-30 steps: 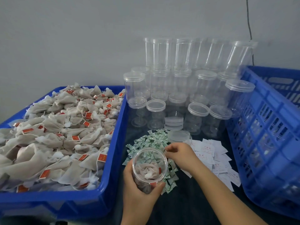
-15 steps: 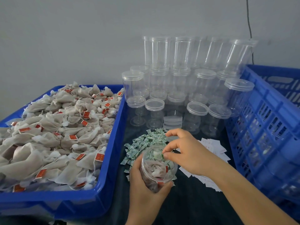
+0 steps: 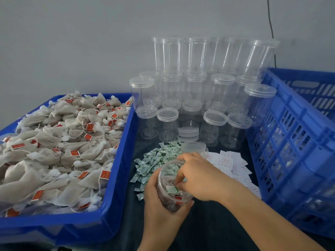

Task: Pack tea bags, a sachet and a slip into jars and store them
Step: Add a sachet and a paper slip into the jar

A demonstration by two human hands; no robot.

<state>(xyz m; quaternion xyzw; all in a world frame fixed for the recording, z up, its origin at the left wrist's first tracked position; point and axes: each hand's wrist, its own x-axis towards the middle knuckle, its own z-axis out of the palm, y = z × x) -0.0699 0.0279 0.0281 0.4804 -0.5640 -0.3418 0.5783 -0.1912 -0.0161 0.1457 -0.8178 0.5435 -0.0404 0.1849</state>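
Head view: two hands — left (image 3: 159,201) grips one jar (image 3: 172,189), right (image 3: 197,176) pinches one sachet (image 3: 171,189).

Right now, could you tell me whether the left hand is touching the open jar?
Touching. The head view shows the left hand wrapped around the open jar, thumb and fingers against its clear wall, holding it tilted.

A grey wall (image 3: 72,42) behind; a dark cable (image 3: 270,24) (perhaps a power lead) hangs down it.
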